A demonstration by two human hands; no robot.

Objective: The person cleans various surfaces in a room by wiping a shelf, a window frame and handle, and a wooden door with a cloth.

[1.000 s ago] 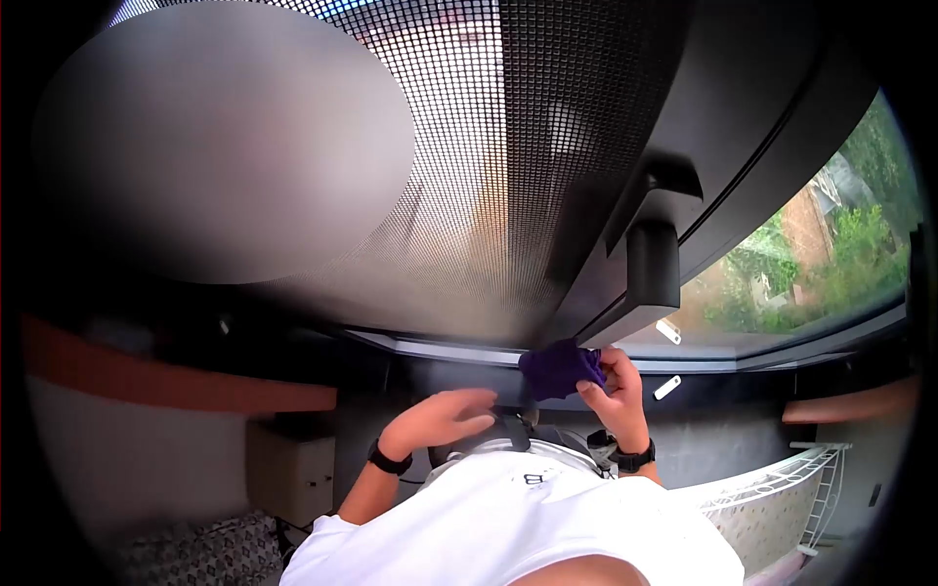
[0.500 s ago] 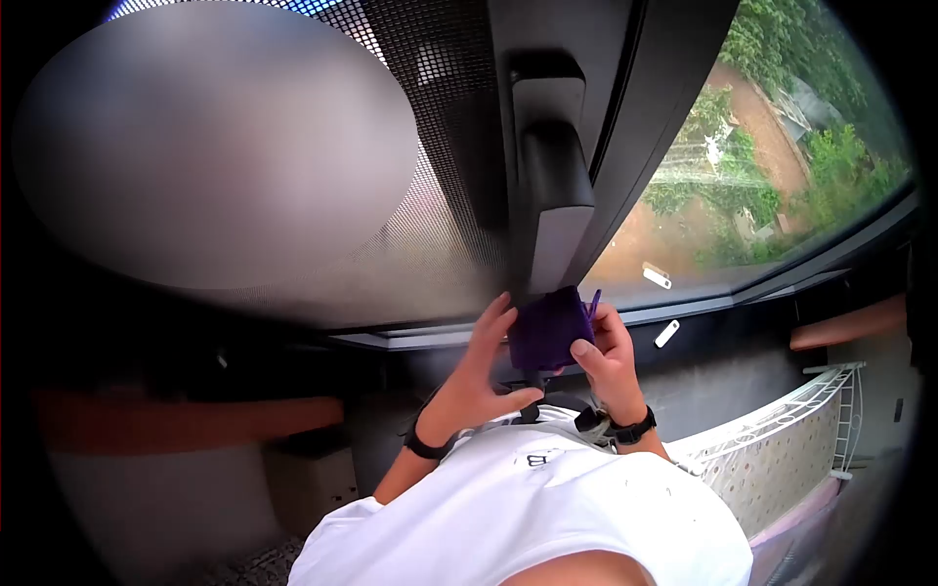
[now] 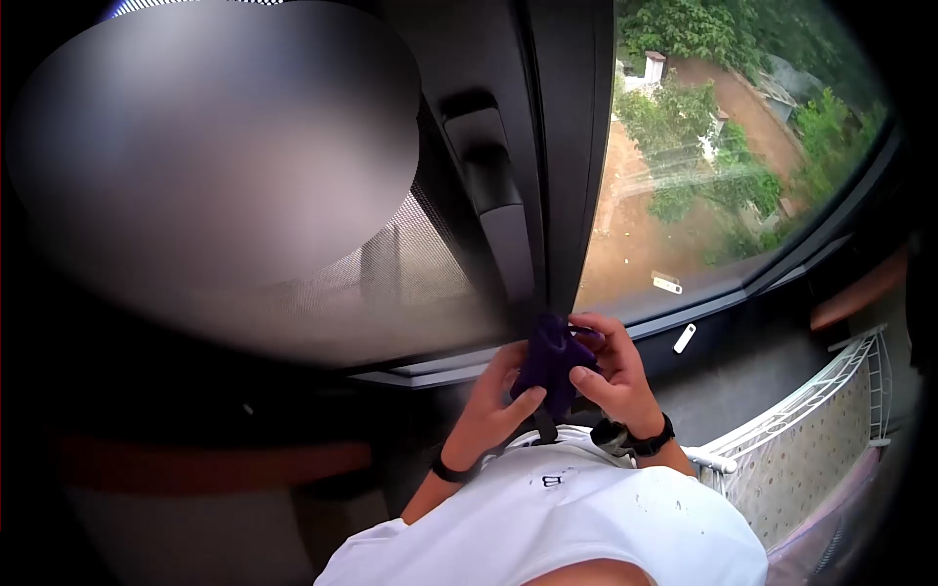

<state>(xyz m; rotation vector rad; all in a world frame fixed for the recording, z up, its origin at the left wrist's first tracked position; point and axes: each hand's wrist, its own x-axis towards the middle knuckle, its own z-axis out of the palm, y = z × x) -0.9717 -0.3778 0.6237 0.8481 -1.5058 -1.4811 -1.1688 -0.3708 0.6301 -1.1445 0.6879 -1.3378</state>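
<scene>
Both hands are in front of my chest, around a small purple cloth [image 3: 553, 366] that is bunched and has a thin loop at its upper right. My left hand [image 3: 495, 402] grips its left side, with the thumb on the near face and the fingers behind. The right side is pinched by my right hand [image 3: 622, 376], its thumb pressing on the front and its index finger near the loop. Whether anything is inside the cloth I cannot tell. A dark band circles each wrist.
A dark window frame with a handle [image 3: 493, 190] stands just beyond my hands, with a mesh screen [image 3: 415, 264] on its left. Right of it, glass shows trees and bare ground outside. A small white device [image 3: 684, 338] is by the sill. A white metal bed frame [image 3: 782, 410] stands at right.
My left hand has gone from spread fingers beside the cloth to holding it. The cloth, flat and square before, is now folded and bunched. The view has shifted, moving the window handle left.
</scene>
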